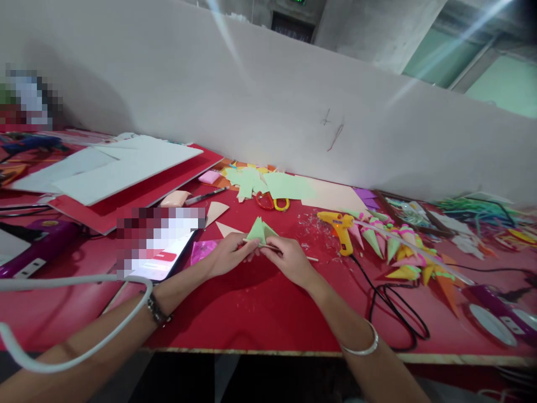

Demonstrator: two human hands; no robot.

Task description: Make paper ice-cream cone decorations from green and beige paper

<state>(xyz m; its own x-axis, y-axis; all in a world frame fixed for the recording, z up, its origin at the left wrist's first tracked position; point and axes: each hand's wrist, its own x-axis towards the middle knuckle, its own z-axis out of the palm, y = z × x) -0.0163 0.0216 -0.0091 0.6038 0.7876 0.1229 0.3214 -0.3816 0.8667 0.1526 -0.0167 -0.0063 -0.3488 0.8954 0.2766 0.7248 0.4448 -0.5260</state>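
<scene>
Pale green folded paper [259, 229] stands up in a point between my two hands, over the middle of the red table. My left hand [230, 254] pinches its lower left side, the fingers closed. From the other side my right hand [291, 262] closes its thumb and fingers on the lower right edge. A thin pale stick [312, 258] pokes out beyond my right hand, and what looks like part of it crosses the paper's base. My fingers partly hide the lower part of the paper. Cream paper pieces [217, 212] and a pink packet [201, 251] lie near my left hand.
A yellow glue gun [339, 228] lies right of my hands, its black cord [398, 302] looping toward the front edge. Several colourful paper cones [388, 240] are heaped beyond it. Scissors [272, 201] lie behind my hands. A lit phone [161, 254] and white boards [126, 170] are leftward.
</scene>
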